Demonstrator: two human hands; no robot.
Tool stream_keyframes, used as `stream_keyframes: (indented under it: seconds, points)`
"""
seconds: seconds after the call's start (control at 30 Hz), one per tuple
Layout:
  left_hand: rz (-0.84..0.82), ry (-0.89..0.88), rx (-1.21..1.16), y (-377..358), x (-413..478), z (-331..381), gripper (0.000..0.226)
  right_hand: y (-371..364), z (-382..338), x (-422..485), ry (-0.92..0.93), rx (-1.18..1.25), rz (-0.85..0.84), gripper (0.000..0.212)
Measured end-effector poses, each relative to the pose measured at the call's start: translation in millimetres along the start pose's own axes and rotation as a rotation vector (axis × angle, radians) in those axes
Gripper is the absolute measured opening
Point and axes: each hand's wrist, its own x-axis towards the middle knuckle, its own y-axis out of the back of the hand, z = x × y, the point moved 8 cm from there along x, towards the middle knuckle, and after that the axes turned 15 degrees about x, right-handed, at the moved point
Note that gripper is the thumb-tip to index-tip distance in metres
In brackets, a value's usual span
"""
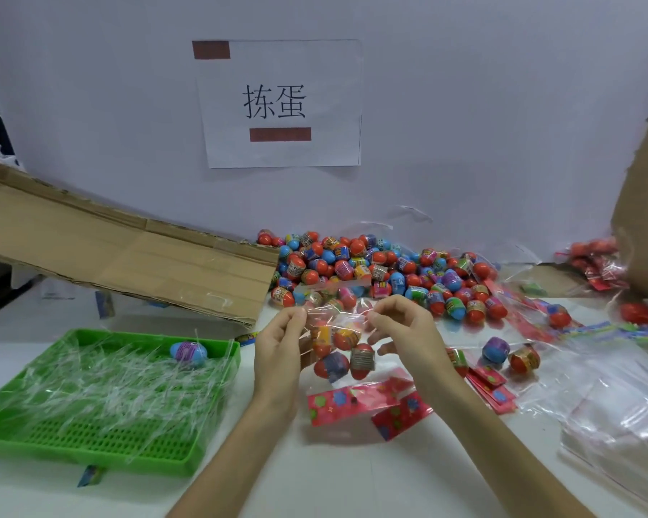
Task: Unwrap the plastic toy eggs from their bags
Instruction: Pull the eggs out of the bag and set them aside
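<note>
both hands pinch the top of one clear bag (335, 323) above the white surface (315, 476), left hand (279, 353) and right hand (401, 334) each in a clenched grip. four eggs (343, 355) hang inside it. one blue egg (188, 353) lies in the green tray (90, 443) on the left; a big loose pile (382, 271) sits far behind.

Two hands are seen, the left hand (277, 353) and the right hand (401, 330), with one clear bag (337, 323) held between them. Four toy eggs (361, 362) can be counted inside that bag. One green tray (102, 443) is present, and a single egg (188, 354) is seen in it. One paper sign (279, 102) is fixed to the wall. The loose egg pile (382, 271) is too crowded for an exact count to be given; dozens are visible.
</note>
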Motion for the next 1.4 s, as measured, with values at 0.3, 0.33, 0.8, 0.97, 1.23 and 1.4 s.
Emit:
stream_keyframes:
  seconds: [0.3,0.33,0.8,0.97,1.23,1.4]
  points:
    - [0.036,0.004,0.004,0,-7,-2,0.027,4,-5,-4,0.084,-0.209,0.082,0.009]
    - [0.061,-0.008,0.006,2,-7,-1,0.027,4,-4,-4,0.08,-0.199,0.077,0.009]
    - [-0.075,-0.1,0.042,-15,-14,0,0.027,-28,-44,-34,0.76,-0.439,-0.038,0.02]
    - [-0.074,-0.244,0.191,-19,-20,8,0.033,-33,-39,-34,0.767,-0.427,-0.119,0.021]
    - [-0.079,-0.396,0.34,-23,-30,21,0.043,-33,-38,-34,0.769,-0.433,-0.114,0.012]
    - [-0.066,-0.437,0.436,-22,-28,21,0.044,-30,-41,-33,0.763,-0.424,-0.118,0.008]
